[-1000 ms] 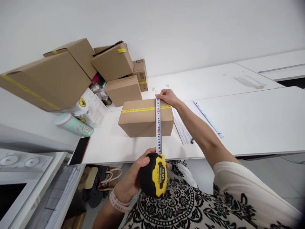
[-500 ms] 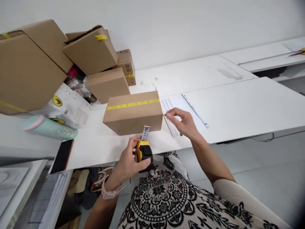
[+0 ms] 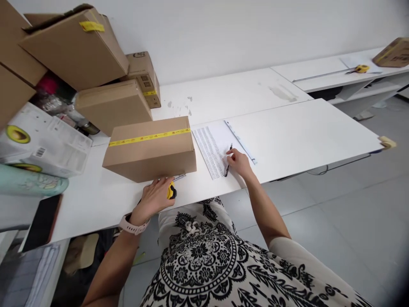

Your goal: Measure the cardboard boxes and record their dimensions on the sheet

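My left hand is wrapped over a yellow and black tape measure, low at the white table's front side. A short piece of blade sticks out of it beside a closed cardboard box with yellow tape along its top. Farther right, my right hand pinches a dark pen over a printed sheet. The pen's upper end shows above my fingers. A pale blue strip, perhaps a ruler, lies along the sheet's right side.
Stacked cardboard boxes, a white avocado-print box and a mint bottle crowd the left. A dark phone lies at the table's left front corner. On the far right shelf sit another yellow tape measure and a box.
My left hand has lowered the tape measure to the table by the box, and less blade shows. My right hand has moved from the box's corner to the pen and holds it. The view has shifted right.
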The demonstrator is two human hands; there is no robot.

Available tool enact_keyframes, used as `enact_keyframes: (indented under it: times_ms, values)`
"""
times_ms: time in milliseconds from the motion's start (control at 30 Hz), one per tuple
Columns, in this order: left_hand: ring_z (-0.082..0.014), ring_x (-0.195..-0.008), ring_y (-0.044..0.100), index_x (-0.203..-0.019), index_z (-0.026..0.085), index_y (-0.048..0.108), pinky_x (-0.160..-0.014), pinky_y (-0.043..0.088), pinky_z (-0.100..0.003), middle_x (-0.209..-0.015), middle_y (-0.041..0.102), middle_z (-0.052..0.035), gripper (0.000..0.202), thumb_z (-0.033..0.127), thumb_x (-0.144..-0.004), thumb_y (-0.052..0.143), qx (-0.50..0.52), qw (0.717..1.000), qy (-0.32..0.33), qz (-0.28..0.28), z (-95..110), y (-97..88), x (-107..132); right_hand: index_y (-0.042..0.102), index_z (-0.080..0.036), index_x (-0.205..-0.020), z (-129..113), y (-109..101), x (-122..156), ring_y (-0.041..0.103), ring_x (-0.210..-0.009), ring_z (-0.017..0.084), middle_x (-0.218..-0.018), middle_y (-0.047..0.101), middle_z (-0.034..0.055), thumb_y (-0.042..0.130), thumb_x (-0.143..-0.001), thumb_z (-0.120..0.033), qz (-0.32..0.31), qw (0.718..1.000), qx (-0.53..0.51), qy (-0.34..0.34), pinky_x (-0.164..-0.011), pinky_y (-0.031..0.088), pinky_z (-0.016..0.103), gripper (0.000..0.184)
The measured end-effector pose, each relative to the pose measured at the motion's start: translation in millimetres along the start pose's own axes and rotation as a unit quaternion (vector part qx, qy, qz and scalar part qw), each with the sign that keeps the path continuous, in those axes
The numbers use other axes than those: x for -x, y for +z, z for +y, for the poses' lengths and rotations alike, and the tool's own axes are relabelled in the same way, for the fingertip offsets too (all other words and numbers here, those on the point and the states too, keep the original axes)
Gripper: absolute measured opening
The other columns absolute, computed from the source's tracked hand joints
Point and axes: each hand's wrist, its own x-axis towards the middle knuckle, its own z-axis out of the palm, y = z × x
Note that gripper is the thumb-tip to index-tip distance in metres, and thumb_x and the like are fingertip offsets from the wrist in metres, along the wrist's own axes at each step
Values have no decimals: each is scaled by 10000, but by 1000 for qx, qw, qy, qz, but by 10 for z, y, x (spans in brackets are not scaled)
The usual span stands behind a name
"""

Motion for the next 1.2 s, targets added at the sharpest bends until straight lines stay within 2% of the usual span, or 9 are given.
enact_keyframes:
  times_ms: [200,333,500,600,700,800,900,1067,1200]
  values:
    - [-405,-1311,548,-1498,240,473,-971,486,-522,-1408,625,-159,684,312,-823,556,-17,1000,-11,-17,-69,76,-109,657,-244,-1040,75,-396,104,736,-1025,268,-1062,779,89,678,-785,-435,-9,908,-415,-55,-939,559,451,320]
    - [-397,-1332,534,-1521,203,444,-1000,485,-521,-1454,594,-165,681,293,-851,530,-36,999,-17,-14,-38,71,-124,569,-286,-935,144,-432,239,721,-870,234,-840,745,25,767,-766,-552,31,921,-382,-66,-897,560,429,372]
    - [-395,-1321,540,-1512,125,452,-1088,440,-532,-1433,607,-193,647,249,-885,554,-75,997,-9,29,6,125,-51,552,-277,-878,301,-180,315,666,-696,220,-635,624,6,430,-915,-779,48,927,-371,-31,-816,561,423,518]
    - [-425,-1314,547,-1458,61,505,-1109,425,-595,-1411,609,-253,565,287,-942,552,-63,985,27,156,203,324,-11,625,-266,-1115,381,-85,315,712,-957,240,-938,752,67,476,-916,-763,2,919,-391,-50,-944,539,430,556]
    - [-348,-1363,549,-1442,91,506,-1146,440,-549,-1432,613,-219,499,345,-1012,503,19,942,170,288,642,664,-88,667,-261,-1144,447,-36,294,689,-1002,235,-1042,755,64,692,-853,-652,-25,936,-347,-61,-923,526,390,488]
    - [-333,-1494,428,-1476,71,452,-1209,393,-515,-1532,544,-216,588,373,-986,574,38,907,311,282,1140,1000,-316,660,-237,-874,490,25,276,598,-746,179,-760,652,2,689,-875,-615,-3,953,-296,-69,-745,495,335,379]
    - [-362,-1556,317,-1537,21,366,-1258,301,-543,-1630,409,-255,754,379,-937,650,10,923,310,230,1451,1194,-579,560,-234,-743,504,71,276,495,-646,151,-659,522,-29,594,-942,-606,32,958,-274,-74,-672,448,313,424]
    - [-362,-1547,336,-1564,-13,347,-1272,268,-537,-1655,371,-244,699,247,-961,587,-59,940,270,199,1556,1216,-743,608,-242,-1082,502,47,244,650,-834,189,-860,692,15,657,-911,-576,-32,945,-316,-80,-832,507,354,379]
    - [-339,-1515,399,-1546,2,405,-1251,323,-506,-1641,406,-229,589,145,-980,482,-100,938,262,203,1574,1150,-711,619,-222,-964,462,26,209,615,-729,173,-807,666,12,680,-885,-552,-37,962,-261,-70,-717,497,329,345]
